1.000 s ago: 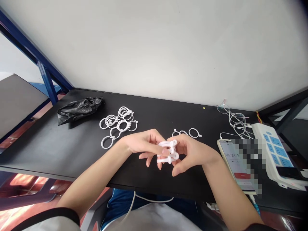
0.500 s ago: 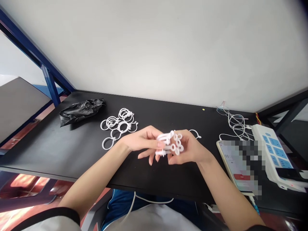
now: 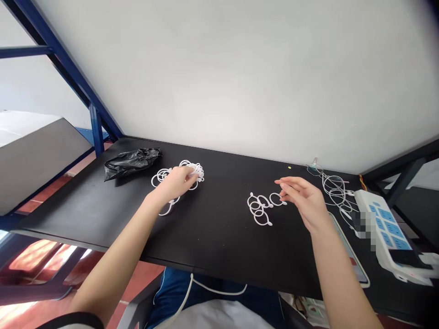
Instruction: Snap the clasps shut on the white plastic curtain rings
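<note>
My left hand [image 3: 179, 179] is over the left pile of white rings [image 3: 160, 174], its fingers closed on a bunch of white plastic rings with small eyelets [image 3: 199, 171]. These look like curtain rings; the hand hides part of the pile. On the right, my right hand [image 3: 305, 201] hovers above the desk with its fingers loosely extended and nothing visible in them. Its fingertips overlap the view of a single white ring [image 3: 271, 202] lying on the desk. Just left of that lies a small group of similar rings [image 3: 255, 208].
A crumpled black plastic bag [image 3: 132, 163] lies at the back left of the black desk [image 3: 219, 246]. To the right are glasses [image 3: 314, 170], a tangled white cable [image 3: 334, 185], a phone [image 3: 360, 274] and a white power strip [image 3: 368, 205]. A pale wall borders the back.
My hands, together around a bunch of rings before, have separated. The left carried rings left to the pile; the right moved right. The small group of rings on the right is now uncovered.
</note>
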The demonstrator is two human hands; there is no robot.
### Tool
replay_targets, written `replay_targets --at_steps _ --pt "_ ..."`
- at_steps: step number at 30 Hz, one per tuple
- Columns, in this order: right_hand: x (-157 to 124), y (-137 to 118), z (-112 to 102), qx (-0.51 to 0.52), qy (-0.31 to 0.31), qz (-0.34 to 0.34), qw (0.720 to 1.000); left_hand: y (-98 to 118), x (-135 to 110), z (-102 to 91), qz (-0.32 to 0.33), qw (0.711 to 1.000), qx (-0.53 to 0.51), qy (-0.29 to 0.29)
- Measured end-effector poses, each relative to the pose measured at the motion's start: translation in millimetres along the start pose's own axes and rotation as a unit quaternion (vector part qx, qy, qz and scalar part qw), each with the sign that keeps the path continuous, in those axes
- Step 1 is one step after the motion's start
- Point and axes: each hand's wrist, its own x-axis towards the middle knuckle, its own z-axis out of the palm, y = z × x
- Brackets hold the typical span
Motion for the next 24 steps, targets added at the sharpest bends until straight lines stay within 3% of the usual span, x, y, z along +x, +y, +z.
replay_targets --at_steps 6,12,16,19,22,24 --pt "3.5 14.0 -10.6 -0.125 0.018 0.0 0.992 3.5 -9.2 -7.4 -0.012 0.999 0.004 -0.036" --pt "15.2 35.0 -18.5 -0.275 0.011 0.036 0.961 11.2 -12.5 -16.0 -0.02 0.998 0.048 0.021" --pt "27.9 45.4 -12.6 -0.301 -0.004 0.05 0.952 36.7 -14.5 -14.2 -0.009 0.997 0.07 0.039" --pt "41.7 47.1 -6.5 -0.281 0.002 0.044 0.959 72.6 -16.8 6.7 0.054 0.996 0.073 0.015" --pt "50.3 46.9 3.1 -0.222 -0.002 0.016 0.975 108.6 -15.2 45.5 0.146 0.985 0.075 -0.052" --pt "50.1 48.0 9.5 -0.181 -0.023 -0.003 0.983 123.1 -10.5 72.7 0.17 0.98 0.079 -0.075"
